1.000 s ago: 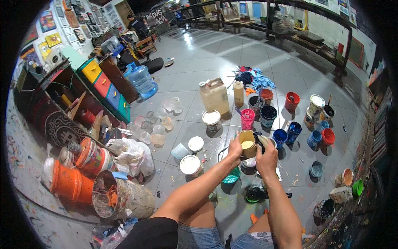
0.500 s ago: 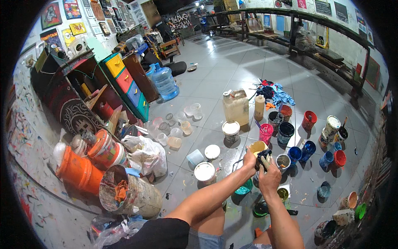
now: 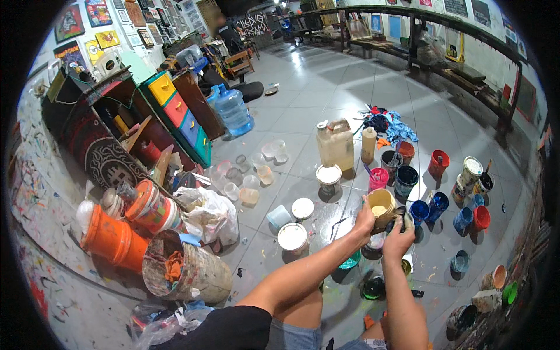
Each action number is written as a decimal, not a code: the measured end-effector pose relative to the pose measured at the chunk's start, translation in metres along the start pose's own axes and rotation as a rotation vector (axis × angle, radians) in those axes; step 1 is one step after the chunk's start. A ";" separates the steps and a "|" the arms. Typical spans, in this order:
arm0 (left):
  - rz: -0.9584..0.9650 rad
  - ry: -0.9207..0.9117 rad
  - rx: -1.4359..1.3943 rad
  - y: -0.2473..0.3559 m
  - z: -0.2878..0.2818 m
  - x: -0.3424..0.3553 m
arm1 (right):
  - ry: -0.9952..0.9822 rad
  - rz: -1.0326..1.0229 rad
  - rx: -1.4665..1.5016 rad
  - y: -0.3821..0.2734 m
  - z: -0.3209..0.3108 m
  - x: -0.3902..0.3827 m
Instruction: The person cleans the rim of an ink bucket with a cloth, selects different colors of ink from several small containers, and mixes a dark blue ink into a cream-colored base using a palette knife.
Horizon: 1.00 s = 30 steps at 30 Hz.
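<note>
- The room was a cluttered workshop, its grey tiled floor (image 3: 318,93) crowded with open paint pots, with a set of coloured drawers (image 3: 179,119) and a blue water bottle (image 3: 233,112) off to the left.
- The yellow tub (image 3: 382,221) was up off the floor, in front of the person and tilted so that its mouth and a pale yellow residue inside showed.
- The work on this tub looked to be in mid-course: a dark cloth (image 3: 399,216) was close against its right side, and yellow remained within. Whether the outside was clean could not be told.
- Of the other vessels, the pink cup (image 3: 378,179), the nearer blue cup (image 3: 419,213) and the red cup (image 3: 438,164) stood uncovered on the floor, untouched; a white-lidded tub (image 3: 293,238) stood closed. Which of them had already been dealt with could not be judged.
- The left hand (image 3: 364,218) was curled around the tub's left side, thumb by the rim, gripping it; most of its fingers were hidden.
- The right hand (image 3: 399,239) was drawn in narrow, the cloth bunched in its fingers at the tub's right wall; whether it also pressed on the tub was unclear.
</note>
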<state>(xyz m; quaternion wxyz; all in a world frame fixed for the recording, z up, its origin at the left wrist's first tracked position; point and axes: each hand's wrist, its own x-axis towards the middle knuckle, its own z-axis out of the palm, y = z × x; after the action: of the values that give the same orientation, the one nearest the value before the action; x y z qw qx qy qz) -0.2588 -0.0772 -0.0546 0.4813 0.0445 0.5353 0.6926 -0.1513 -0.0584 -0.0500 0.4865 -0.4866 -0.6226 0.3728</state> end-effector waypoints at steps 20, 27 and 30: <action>0.103 -0.239 0.290 0.051 0.005 -0.034 | -0.729 0.470 0.871 0.046 -0.023 0.031; -0.012 -0.426 0.573 0.057 -0.021 -0.030 | -0.803 0.553 0.698 0.045 -0.029 0.032; -0.015 -0.468 0.635 0.068 -0.021 -0.044 | -0.777 0.638 0.861 0.043 -0.024 0.034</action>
<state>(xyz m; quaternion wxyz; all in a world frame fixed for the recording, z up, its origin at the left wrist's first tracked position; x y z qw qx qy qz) -0.2893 -0.1213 0.0098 0.5576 0.3438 0.5991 0.4604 -0.1189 -0.0149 -0.0765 0.2433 -0.2395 -0.3733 0.8626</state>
